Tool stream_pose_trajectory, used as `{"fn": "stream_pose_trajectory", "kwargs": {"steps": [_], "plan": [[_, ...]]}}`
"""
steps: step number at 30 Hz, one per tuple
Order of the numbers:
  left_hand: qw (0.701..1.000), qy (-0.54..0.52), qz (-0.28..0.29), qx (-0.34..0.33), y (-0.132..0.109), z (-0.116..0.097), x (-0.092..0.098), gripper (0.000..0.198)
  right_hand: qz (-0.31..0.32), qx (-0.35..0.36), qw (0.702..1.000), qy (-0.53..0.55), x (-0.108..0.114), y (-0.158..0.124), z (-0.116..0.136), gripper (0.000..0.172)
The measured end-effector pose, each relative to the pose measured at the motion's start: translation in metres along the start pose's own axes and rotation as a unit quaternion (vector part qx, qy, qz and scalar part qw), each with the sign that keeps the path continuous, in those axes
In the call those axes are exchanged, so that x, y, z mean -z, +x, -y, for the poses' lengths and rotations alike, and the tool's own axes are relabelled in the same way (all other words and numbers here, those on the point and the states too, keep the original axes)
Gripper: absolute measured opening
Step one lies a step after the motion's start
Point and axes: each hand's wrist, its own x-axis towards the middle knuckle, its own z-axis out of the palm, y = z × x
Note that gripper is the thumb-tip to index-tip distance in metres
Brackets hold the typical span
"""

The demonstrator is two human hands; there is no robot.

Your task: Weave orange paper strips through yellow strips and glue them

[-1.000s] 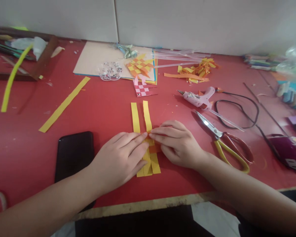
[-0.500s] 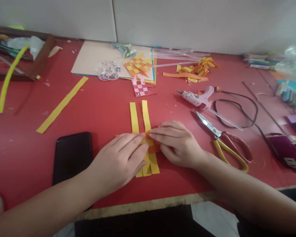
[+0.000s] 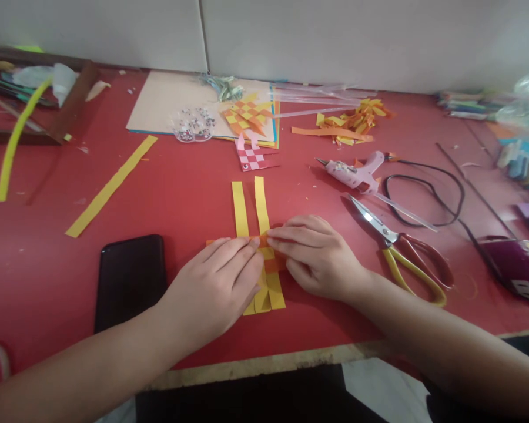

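Note:
Yellow paper strips point(image 3: 261, 205) run up and down in front of me, interlaced with orange paper strips point(image 3: 272, 265) that cross them. Over the left part of this weave lies my left hand point(image 3: 223, 279), its fingers drawn together and gripping the strips, thumb partly hidden. From the other side my right hand point(image 3: 320, 252) bends its fingers onto the upper orange strip. The fingertips of both hands nearly meet at the middle. Much of the weave is covered by my hands. Beyond it rests a pink and red checkered paper fish point(image 3: 250, 157).
A black phone point(image 3: 131, 282) lies left, below a loose yellow strip point(image 3: 112, 185). Scissors point(image 3: 394, 247) and a pink glue gun point(image 3: 357, 175) are at right. Behind are googly eyes point(image 3: 194, 124), an orange-yellow woven piece point(image 3: 248, 115) and paper scraps point(image 3: 357, 122). A wooden tray point(image 3: 77, 97) stands far left.
My left fingers have shifted very slightly on the weave, showing a little more of its middle. My right hand stays nearly in place, and the view has moved a touch.

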Motion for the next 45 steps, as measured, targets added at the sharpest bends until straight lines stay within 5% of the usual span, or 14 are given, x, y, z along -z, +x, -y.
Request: {"fn": "stream_pose_trajectory", "kwargs": {"steps": [15,33,45], "plan": [[0.997,-0.073,0.011,0.031,-0.0002,-0.0015,0.0006,0.040,-0.024,0.042,0.999,-0.002,-0.0021,0.0001,0.0005,0.033],[0.998,-0.044,-0.003,0.045,-0.0006,0.0000,-0.0055,0.027,-0.008,-0.002,1.000,0.023,0.0002,0.0045,0.0044,0.015],[0.997,-0.059,-0.033,0.023,-0.0005,-0.0022,-0.0039,0.035,0.045,-0.001,0.999,-0.018,-0.0025,0.0052,0.0077,0.027]]}}
